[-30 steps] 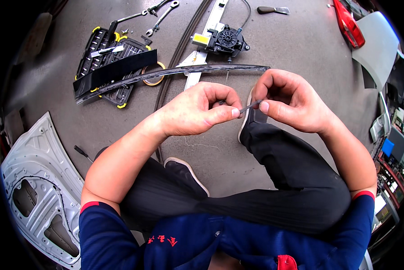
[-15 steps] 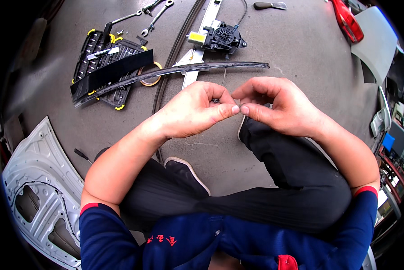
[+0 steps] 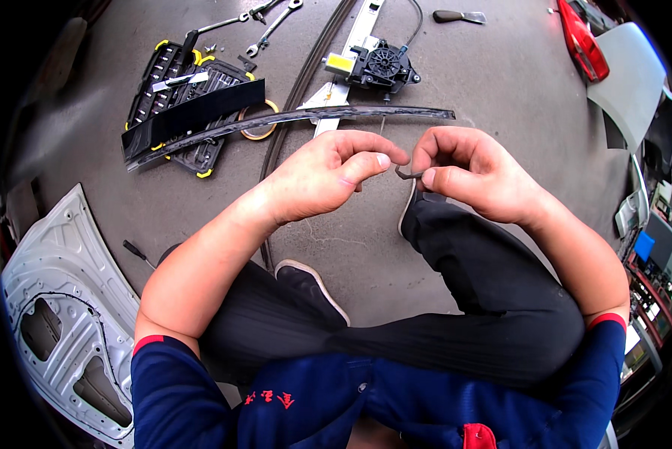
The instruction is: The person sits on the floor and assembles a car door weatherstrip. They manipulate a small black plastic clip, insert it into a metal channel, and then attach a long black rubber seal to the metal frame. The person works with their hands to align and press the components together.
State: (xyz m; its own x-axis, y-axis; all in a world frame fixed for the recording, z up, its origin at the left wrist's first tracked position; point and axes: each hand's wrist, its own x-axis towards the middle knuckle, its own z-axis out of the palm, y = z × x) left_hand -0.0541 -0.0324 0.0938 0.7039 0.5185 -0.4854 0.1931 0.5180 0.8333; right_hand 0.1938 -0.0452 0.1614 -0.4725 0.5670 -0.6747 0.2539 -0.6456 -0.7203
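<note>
My right hand (image 3: 474, 172) pinches a small dark, bent strip (image 3: 406, 174) between thumb and fingers, and one end of it sticks out toward the left. Facing it, my left hand (image 3: 324, 173) holds nothing that I can see. Its index finger reaches toward the strip's end and its thumb is apart from that finger. On the floor just beyond both hands lies a long, curved black trim strip (image 3: 351, 111). Under its middle runs a window regulator rail (image 3: 362, 36), with a black motor (image 3: 385, 65) attached.
A black panel (image 3: 201, 112) lies over an open socket set case (image 3: 145, 86), beside a tape roll (image 3: 274, 123). Farther off are a wrench (image 3: 276, 28) and a scraper (image 3: 459, 16). A screwdriver (image 3: 135, 251), silver body panel (image 3: 66, 299) and red tail light (image 3: 584, 45) flank me.
My hands have drawn slightly apart. The left index finger has straightened, and the small strip now shows in my right hand's pinch. The view has shifted a little.
</note>
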